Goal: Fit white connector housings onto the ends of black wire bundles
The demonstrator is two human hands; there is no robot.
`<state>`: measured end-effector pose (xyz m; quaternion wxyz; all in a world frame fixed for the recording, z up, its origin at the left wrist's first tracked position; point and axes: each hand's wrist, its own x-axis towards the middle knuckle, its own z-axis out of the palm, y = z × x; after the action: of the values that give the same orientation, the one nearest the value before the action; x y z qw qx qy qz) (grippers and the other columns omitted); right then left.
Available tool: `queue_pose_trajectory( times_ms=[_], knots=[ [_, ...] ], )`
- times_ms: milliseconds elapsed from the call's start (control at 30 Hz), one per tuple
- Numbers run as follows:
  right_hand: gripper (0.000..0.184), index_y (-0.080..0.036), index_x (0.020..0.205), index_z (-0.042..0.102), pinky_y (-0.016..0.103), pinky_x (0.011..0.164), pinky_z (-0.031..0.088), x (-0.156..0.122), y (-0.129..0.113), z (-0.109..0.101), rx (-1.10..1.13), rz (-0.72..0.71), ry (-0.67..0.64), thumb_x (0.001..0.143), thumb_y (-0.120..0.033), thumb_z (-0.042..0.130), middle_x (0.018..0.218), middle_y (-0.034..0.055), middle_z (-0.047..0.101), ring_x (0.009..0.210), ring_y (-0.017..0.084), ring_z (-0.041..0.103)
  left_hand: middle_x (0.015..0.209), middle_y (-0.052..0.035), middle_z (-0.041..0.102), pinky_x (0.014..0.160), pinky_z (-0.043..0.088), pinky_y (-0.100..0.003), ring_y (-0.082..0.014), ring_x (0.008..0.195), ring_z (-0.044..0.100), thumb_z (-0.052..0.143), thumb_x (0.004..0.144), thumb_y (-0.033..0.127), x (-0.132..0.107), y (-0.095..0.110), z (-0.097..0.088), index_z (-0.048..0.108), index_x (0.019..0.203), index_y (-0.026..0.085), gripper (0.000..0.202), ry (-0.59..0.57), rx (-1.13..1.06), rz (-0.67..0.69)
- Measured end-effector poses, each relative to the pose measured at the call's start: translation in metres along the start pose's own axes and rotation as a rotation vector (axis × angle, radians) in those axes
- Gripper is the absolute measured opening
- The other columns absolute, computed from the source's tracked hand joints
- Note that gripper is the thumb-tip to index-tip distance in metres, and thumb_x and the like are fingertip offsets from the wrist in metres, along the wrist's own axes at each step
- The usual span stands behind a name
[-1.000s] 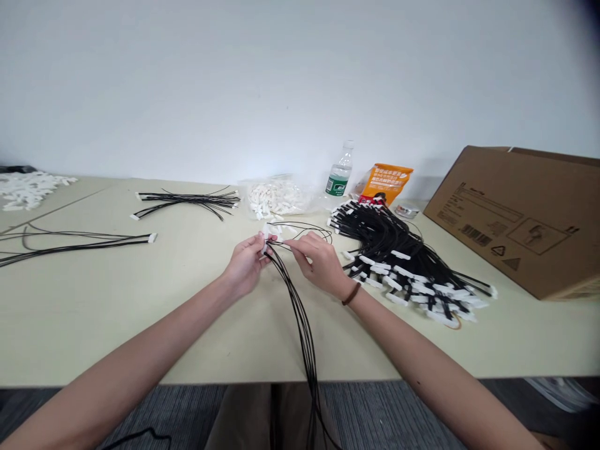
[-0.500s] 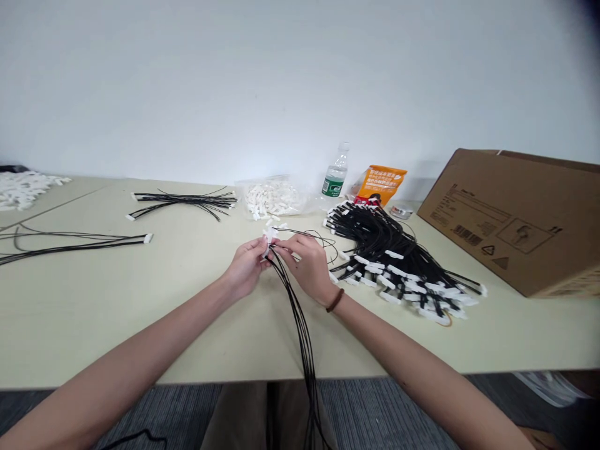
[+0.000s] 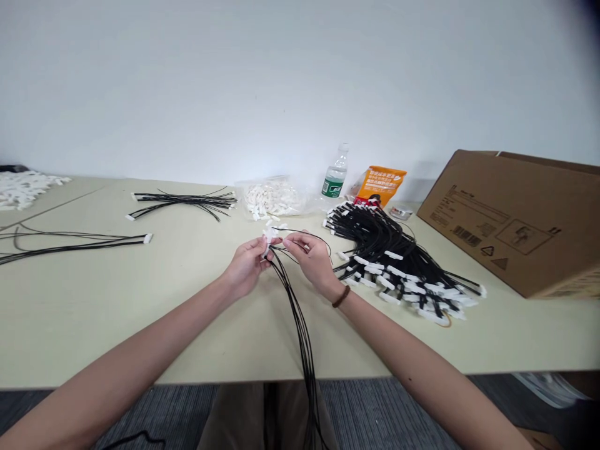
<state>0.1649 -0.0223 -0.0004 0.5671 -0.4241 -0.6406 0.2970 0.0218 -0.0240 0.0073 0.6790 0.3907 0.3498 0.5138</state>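
Note:
My left hand (image 3: 246, 267) is shut on a bunch of thin black wires, pinching their white plastic connectors (image 3: 269, 235) at the fingertips. The long wire ends (image 3: 305, 337) hang down past the table's front edge. My right hand (image 3: 312, 260) sits just beside it, with thumb and fingertips closed on the black wires near the connectors. A short loop of wire arcs out to the right of that hand. A dark bracelet circles my right wrist.
A large heap of black wires with white connectors (image 3: 398, 265) lies to the right. Behind are a bag of white connectors (image 3: 272, 199), a water bottle (image 3: 334, 173), an orange pouch (image 3: 379, 185) and a cardboard box (image 3: 497, 225). Wire bundles (image 3: 182, 203) lie to the left.
My right hand has shifted slightly right and its fingers sit a little apart from the connectors. The wire loop looks tighter. The left hand stays in place.

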Motion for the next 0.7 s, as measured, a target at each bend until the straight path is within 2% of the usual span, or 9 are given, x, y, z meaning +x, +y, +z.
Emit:
queue_pose_trajectory(
  times_ms=[267,367,533,700],
  knots=[
    [0.016,-0.016,0.071,0.060,0.024,0.070,0.044,-0.0010,-0.0026,0.0047,0.123,0.059,-0.015,0.073,-0.032,0.059,0.077,0.0015,0.063,0.072,0.012,0.057,0.079,-0.0020,0.057,0.051,0.034,-0.018,-0.0035,0.055,0.038,0.067,0.066,0.036,0.0012,-0.0009,-0.0009,0.066,0.081,0.013,0.028,0.010,0.020,0.019],
    [0.017,-0.016,0.076,0.064,0.023,0.067,0.044,-0.0034,-0.0013,0.0050,0.126,0.092,0.002,0.073,-0.032,0.059,0.077,0.0011,0.063,0.070,0.011,0.057,0.086,-0.0037,0.060,0.052,0.034,-0.018,-0.0035,0.055,0.038,0.066,0.067,0.034,0.0011,-0.0016,-0.0006,0.066,0.080,0.013,0.025,0.011,0.026,0.037],
    [0.020,-0.016,0.074,0.068,0.022,0.061,0.042,-0.0063,-0.0027,0.0062,-0.004,0.079,0.098,0.072,-0.034,0.061,0.062,-0.0011,0.057,0.063,0.011,0.053,0.092,-0.0042,0.061,0.055,0.037,-0.019,-0.0039,0.057,0.041,0.066,0.067,0.034,0.0008,-0.0031,-0.0010,0.066,0.079,0.014,0.024,0.006,0.038,0.049],
    [0.024,-0.014,0.073,0.068,0.022,0.057,0.044,-0.0067,-0.0045,0.0088,0.073,0.131,0.129,0.069,-0.037,0.063,0.071,0.0021,0.062,0.065,0.012,0.057,0.092,-0.0045,0.061,0.055,0.037,-0.019,-0.0039,0.058,0.041,0.065,0.068,0.038,0.0010,-0.0036,-0.0016,0.066,0.082,0.014,0.027,-0.015,0.069,0.057]
  ],
)
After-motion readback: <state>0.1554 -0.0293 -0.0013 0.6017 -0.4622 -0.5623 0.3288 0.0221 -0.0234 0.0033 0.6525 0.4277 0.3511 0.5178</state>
